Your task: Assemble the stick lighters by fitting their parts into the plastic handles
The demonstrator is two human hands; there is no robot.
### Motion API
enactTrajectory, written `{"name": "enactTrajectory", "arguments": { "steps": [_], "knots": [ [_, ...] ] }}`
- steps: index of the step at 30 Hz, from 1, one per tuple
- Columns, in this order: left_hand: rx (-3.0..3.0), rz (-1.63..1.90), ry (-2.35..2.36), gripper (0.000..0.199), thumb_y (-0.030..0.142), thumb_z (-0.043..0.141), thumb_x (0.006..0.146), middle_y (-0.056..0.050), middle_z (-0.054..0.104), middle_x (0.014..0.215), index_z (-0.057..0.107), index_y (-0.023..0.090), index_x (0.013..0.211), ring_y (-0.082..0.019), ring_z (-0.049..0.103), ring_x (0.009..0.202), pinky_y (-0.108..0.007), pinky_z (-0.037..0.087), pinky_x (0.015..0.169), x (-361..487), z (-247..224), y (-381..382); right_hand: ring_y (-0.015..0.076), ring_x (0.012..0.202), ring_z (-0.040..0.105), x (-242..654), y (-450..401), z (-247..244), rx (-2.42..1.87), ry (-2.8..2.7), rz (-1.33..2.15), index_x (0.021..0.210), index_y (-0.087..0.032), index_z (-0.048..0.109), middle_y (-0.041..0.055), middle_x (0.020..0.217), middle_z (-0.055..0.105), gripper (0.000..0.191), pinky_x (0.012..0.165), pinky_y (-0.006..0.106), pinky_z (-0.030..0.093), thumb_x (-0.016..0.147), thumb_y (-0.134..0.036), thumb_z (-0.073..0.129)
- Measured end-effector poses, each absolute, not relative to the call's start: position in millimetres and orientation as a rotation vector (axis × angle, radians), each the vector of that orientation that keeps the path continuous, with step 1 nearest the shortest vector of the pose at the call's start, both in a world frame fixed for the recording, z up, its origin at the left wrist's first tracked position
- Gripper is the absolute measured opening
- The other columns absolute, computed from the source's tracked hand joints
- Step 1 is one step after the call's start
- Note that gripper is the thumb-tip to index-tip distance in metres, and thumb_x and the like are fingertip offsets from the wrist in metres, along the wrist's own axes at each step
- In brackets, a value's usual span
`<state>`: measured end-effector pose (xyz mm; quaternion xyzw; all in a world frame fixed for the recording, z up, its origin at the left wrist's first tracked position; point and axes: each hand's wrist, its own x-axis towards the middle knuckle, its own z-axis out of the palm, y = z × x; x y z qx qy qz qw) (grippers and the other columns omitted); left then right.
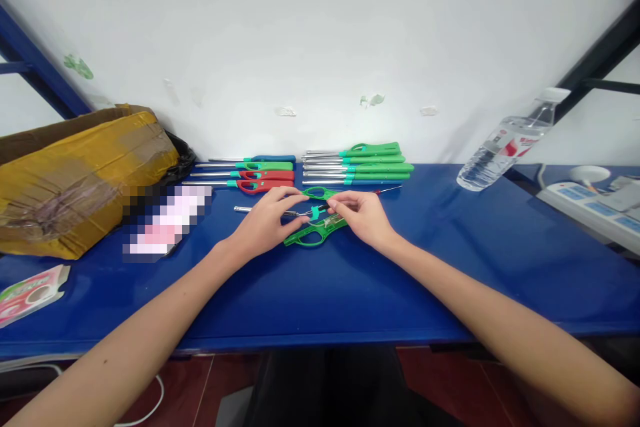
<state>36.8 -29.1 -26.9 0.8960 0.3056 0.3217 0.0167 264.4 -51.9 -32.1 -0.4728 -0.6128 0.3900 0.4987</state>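
A taken-apart utility lighter lies between my hands on the blue table. Its upper green handle half (320, 193) and lower green handle half (311, 235) are separate. My left hand (270, 219) is open, thumb and forefinger apart, reaching over the metal lighter tube (243, 209) and thin wires; its fingertips are near the upper half and the turquoise trigger (315, 213). Thumb and forefinger of my right hand (364, 217) pinch a small black part (324, 207), mostly hidden by the fingertips. Some inner parts show in the lower half.
Behind my hands lie red and green lighters (270, 180) and a stack of green lighters (370, 163). A thin screwdriver (390, 189) is nearby. A taped carton (85, 180) and blurred-out item (170, 223) stand left; a water bottle (515, 140) and power strip (590, 203), right.
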Motion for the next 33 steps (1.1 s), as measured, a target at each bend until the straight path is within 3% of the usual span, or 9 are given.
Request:
{"name": "enactTrajectory", "arguments": {
  "steps": [13, 19, 23, 28, 33],
  "knots": [
    [2.940, 1.051, 0.871, 0.021, 0.019, 0.056, 0.092, -0.008, 0.070, 0.091, 0.062, 0.014, 0.112, -0.022, 0.062, 0.087, -0.035, 0.048, 0.077, 50.0, -40.7, -30.7, 0.0195, 0.076, 0.071, 264.3, -53.1, -31.3, -1.113, -1.557, 1.040, 0.089, -0.015, 0.071, 0.0063, 0.083, 0.075, 0.025, 0.074, 0.033, 0.059, 0.076, -0.037, 0.071],
    [3.056, 1.036, 0.872, 0.021, 0.019, 0.049, 0.095, -0.010, 0.069, 0.100, 0.059, 0.014, 0.112, -0.022, 0.061, 0.091, -0.034, 0.048, 0.081, 50.4, -36.1, -36.1, 0.0185, 0.076, 0.070, 269.7, -59.2, -21.7, -1.200, -1.911, 0.469, 0.089, -0.019, 0.073, 0.0044, 0.088, 0.076, 0.013, 0.071, 0.030, 0.054, 0.086, -0.025, 0.062],
    [3.133, 1.025, 0.861, 0.021, 0.018, 0.044, 0.097, -0.013, 0.068, 0.108, 0.057, 0.013, 0.113, -0.023, 0.062, 0.099, -0.035, 0.049, 0.086, 50.9, -36.2, -37.9, 0.0182, 0.076, 0.070, 268.8, -62.6, -21.3, -1.182, -1.959, 0.265, 0.089, -0.020, 0.073, 0.0033, 0.087, 0.076, 0.011, 0.071, 0.029, 0.053, 0.087, -0.024, 0.062],
    [3.148, 1.035, 0.859, 0.024, 0.019, 0.040, 0.099, -0.012, 0.071, 0.101, 0.056, 0.013, 0.117, -0.022, 0.066, 0.091, -0.034, 0.050, 0.082, 51.4, -38.9, -36.5, 0.0176, 0.074, 0.069, 267.6, -62.3, -22.7, -1.204, -1.907, 0.325, 0.088, -0.020, 0.073, 0.0028, 0.086, 0.076, 0.012, 0.069, 0.028, 0.052, 0.087, -0.025, 0.062],
    [2.991, 1.081, 0.917, 0.025, 0.022, 0.045, 0.098, -0.011, 0.070, 0.108, 0.056, 0.015, 0.119, -0.022, 0.066, 0.096, -0.034, 0.050, 0.084, 50.3, -40.4, -35.0, 0.0185, 0.078, 0.070, 268.9, -59.3, -23.4, -1.210, -1.791, 0.522, 0.089, -0.019, 0.072, 0.0041, 0.085, 0.076, 0.013, 0.071, 0.029, 0.054, 0.084, -0.026, 0.063]
  ]
}}
